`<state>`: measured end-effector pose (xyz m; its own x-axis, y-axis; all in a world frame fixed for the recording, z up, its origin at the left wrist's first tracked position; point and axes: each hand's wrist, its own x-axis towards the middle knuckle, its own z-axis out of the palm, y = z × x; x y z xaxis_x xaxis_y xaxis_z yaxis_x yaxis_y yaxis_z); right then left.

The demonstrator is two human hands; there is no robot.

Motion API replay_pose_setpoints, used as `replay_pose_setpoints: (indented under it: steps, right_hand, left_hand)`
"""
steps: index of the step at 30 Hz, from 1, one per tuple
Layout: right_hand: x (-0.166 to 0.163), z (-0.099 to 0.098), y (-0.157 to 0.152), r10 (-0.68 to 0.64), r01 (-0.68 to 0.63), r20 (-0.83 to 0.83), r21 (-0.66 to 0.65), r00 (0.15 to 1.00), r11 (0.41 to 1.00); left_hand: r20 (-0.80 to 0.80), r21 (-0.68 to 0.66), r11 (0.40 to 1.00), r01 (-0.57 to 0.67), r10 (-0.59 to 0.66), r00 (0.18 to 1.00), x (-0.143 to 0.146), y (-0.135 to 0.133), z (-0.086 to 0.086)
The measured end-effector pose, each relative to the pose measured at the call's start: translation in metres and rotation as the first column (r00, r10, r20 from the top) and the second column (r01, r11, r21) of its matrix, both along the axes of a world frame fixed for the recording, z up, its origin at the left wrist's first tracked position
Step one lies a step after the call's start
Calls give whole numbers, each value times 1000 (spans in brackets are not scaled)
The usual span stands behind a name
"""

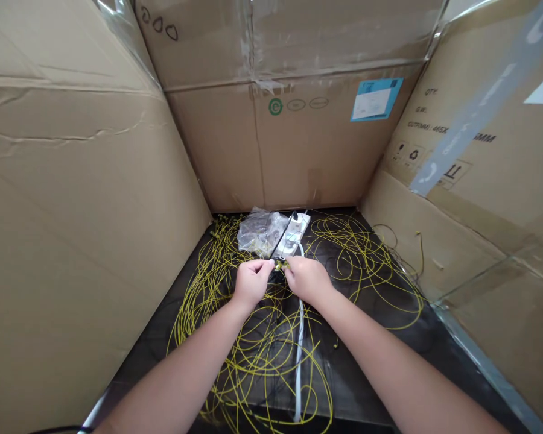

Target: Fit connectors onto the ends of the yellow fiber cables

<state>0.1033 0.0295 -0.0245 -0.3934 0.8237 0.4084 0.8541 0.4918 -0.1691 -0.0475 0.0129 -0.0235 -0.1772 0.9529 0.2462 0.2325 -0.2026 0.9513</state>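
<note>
My left hand [252, 281] and my right hand [308, 278] meet at the middle of the dark table, fingers pinched close together. Between the fingertips shows a small yellowish piece [278, 264], too small to name; both hands grip at it. Thin yellow wires [208, 283] lie in a loose tangle to the left and below the hands. Another loop of yellow wire [350, 241] spreads on the right. Just beyond the hands, a white power strip [302, 224] has a black plug in it. Beside it lies a crumpled clear plastic bag [256, 232].
Large cardboard boxes wall the table in: one on the left [72, 211], one at the back [217, 144], one on the right [489, 229]. A white cable [299, 361] runs from the power strip toward the table's front edge.
</note>
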Motion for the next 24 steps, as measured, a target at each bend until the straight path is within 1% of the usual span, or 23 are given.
replay_pose_setpoints:
  steps: [1,3,4,6,8,10,12,14,16,18,19,21,22,24]
  right_hand:
    - [0,1,-1,7,-7,-44,-15,999,1000]
    - [0,2,-2,39,-54,-215,-66,976,996]
    - [0,3,-3,60,-97,-326,-97,943,991]
    - [0,4,-4,91,-191,-521,-141,849,971]
    - [1,4,-6,97,-252,-628,-162,772,954]
    - [3,5,-7,104,-273,-655,-162,748,948]
    - [6,7,-9,128,-270,-626,-138,770,953]
    - [10,9,-10,168,-276,-577,-103,799,956]
    - [14,12,-12,209,-309,-558,-90,803,947]
    - [18,15,-15,227,-354,-583,-112,780,929]
    - [19,17,-16,223,-370,-604,-128,765,920]
    - [21,20,-19,199,-382,-647,-154,736,911]
    - [22,21,-20,184,-380,-670,-157,719,912]
    - [23,23,-21,146,-366,-730,-151,668,918]
  left_hand:
    - [-2,1,1000,11,-11,1000,0,0,0]
    - [-9,2,999,43,-43,999,1,-2,1]
    - [-10,3,998,66,-66,998,1,-3,2]
    - [-14,-1,992,125,-125,992,2,-6,4]
    - [-30,-22,982,187,-187,982,2,-8,6]
    - [-56,-59,969,239,-242,969,3,-10,9]
    - [-70,-84,962,259,-265,962,3,-11,14]
    - [-114,-63,954,294,-299,947,3,-12,21]
    - [-231,-7,926,378,-369,900,3,-12,30]
    - [-402,40,882,470,-417,815,3,-13,39]
    - [-482,62,867,495,-408,775,4,-14,43]
    - [-603,110,855,507,-348,718,5,-14,50]
    - [-640,134,853,504,-314,701,6,-15,52]
    - [-663,186,860,475,-247,707,7,-14,54]
